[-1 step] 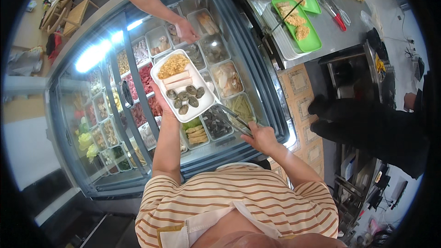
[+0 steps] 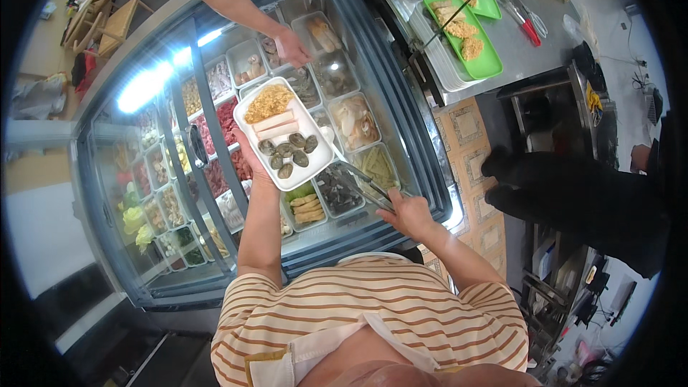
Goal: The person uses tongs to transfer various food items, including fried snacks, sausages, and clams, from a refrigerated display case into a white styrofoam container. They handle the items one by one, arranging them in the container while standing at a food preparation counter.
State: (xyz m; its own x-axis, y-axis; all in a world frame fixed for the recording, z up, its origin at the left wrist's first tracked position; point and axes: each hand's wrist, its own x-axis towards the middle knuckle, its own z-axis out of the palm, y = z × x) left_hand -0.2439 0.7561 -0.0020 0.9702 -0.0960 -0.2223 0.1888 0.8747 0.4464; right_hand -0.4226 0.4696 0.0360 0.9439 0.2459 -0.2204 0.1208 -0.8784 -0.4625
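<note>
Glass-lidded and lit from inside, the long chest display case (image 2: 401, 107) fills the floor, packed with rows of small clear tubs of food. Since the earlier frame almost nothing has shifted: plate, tongs and both arms sit where they did. The person's left hand (image 2: 247, 158) is cupped under the near left corner of a white rectangular plastic plate (image 2: 315, 161), holding it level over the middle of the case; it carries pale shredded strands, two smooth pink-and-white slabs and a cluster of dark rounded pieces (glossy, shell-like). The right hand (image 2: 408, 215) is clenched around the handles of shiny metal tongs (image 2: 362, 183), whose tips lie over a tub of dark food by the case's near edge. Another person's hand (image 2: 292, 49) reaches into tubs at the far edge. Green plastic trays (image 2: 487, 64) of crumbed pieces rest on the steel counter (image 2: 516, 46).
</note>
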